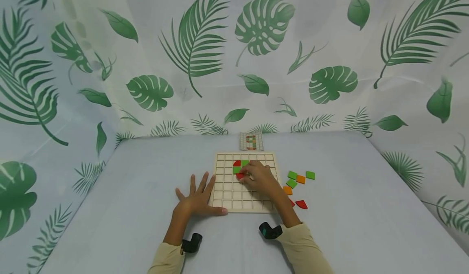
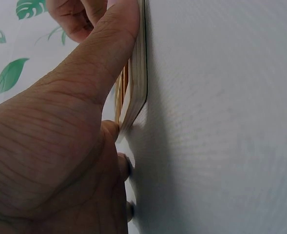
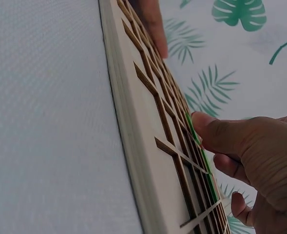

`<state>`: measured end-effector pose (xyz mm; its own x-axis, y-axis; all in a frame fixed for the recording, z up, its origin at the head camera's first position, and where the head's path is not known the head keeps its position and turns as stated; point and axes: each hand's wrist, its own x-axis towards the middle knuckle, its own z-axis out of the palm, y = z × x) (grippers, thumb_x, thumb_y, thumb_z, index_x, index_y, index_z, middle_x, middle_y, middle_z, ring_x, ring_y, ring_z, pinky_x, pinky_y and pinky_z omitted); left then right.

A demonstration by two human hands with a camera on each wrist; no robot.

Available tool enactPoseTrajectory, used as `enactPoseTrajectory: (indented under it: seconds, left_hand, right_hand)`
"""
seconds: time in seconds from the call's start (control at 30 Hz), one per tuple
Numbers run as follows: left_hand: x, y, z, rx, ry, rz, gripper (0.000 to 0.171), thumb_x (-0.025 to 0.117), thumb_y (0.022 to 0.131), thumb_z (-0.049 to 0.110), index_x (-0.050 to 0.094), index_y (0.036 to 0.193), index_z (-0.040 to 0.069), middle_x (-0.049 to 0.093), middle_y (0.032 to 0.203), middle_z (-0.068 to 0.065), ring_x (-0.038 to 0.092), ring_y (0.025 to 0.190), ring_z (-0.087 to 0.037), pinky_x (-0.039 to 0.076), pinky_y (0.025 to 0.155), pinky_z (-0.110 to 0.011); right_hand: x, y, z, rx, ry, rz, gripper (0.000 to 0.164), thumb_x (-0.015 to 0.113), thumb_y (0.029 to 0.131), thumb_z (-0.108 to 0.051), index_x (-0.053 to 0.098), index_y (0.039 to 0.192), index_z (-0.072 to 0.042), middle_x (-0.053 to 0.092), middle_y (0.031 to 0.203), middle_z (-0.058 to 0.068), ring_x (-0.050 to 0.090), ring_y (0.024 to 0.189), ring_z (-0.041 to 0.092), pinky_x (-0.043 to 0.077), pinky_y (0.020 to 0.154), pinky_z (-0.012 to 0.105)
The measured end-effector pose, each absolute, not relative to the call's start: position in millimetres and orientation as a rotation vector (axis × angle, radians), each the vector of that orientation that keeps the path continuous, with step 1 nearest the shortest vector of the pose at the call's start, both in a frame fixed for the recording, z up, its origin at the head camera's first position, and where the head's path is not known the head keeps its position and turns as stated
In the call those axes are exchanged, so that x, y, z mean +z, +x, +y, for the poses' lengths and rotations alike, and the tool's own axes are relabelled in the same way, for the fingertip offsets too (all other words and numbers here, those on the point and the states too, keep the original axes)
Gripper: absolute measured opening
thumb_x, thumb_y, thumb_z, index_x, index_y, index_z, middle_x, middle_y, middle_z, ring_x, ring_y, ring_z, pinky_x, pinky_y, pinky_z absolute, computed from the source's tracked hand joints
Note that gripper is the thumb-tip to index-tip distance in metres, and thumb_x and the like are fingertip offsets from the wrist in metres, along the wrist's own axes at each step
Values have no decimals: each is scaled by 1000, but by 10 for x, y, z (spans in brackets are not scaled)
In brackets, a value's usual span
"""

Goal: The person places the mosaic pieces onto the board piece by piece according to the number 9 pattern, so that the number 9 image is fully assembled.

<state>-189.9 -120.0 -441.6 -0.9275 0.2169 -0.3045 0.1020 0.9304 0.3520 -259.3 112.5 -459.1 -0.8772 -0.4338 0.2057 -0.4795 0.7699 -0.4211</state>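
Note:
A square wooden grid board (image 1: 228, 197) lies on the table. A rounded red tile (image 1: 237, 163) and green tiles (image 1: 237, 170) sit in its upper cells. Over these reaches my right hand (image 1: 259, 179), thumb and index finger pinching a small red tile (image 1: 239, 176) slightly askew to the grid. In the right wrist view the thumb tip is right at a green tile (image 3: 191, 124). My left hand (image 1: 196, 200) is spread flat at the board's left front corner, its thumb lying along the front edge.
Loose green tiles (image 1: 292, 175), orange tiles (image 1: 300, 179) and red tiles (image 1: 301, 204) lie right of the board. Behind it is a card (image 1: 251, 141) with a printed grid of red and green shapes. A leaf-print cloth (image 1: 216, 62) hangs around the table.

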Motion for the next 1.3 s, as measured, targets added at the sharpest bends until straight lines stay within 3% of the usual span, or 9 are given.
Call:
enactPoseTrajectory:
  seconds: [0.17, 1.3]
  left_hand:
    - [-4415, -1905, -1196, 478, 237, 2746, 114, 69, 74, 70, 11, 159, 19, 1, 166, -8, -9, 149, -46, 2, 100, -84]
    - [-4454, -1915, -1206, 462, 236, 2753, 115, 69, 73, 71, 11, 159, 20, 0, 167, -8, -9, 149, -46, 3, 100, -85]
  right_hand:
    - [-4582, -2590, 1087, 711, 725, -2865, 29, 73, 88, -32, 73, 109, -12, 68, 111, 4, 56, 113, 23, 41, 78, 42]
    - [-4626, -2627, 1014, 549, 707, -2873, 27, 74, 86, -37, 75, 102, -16, 69, 112, 3, 55, 105, 22, 43, 75, 43]
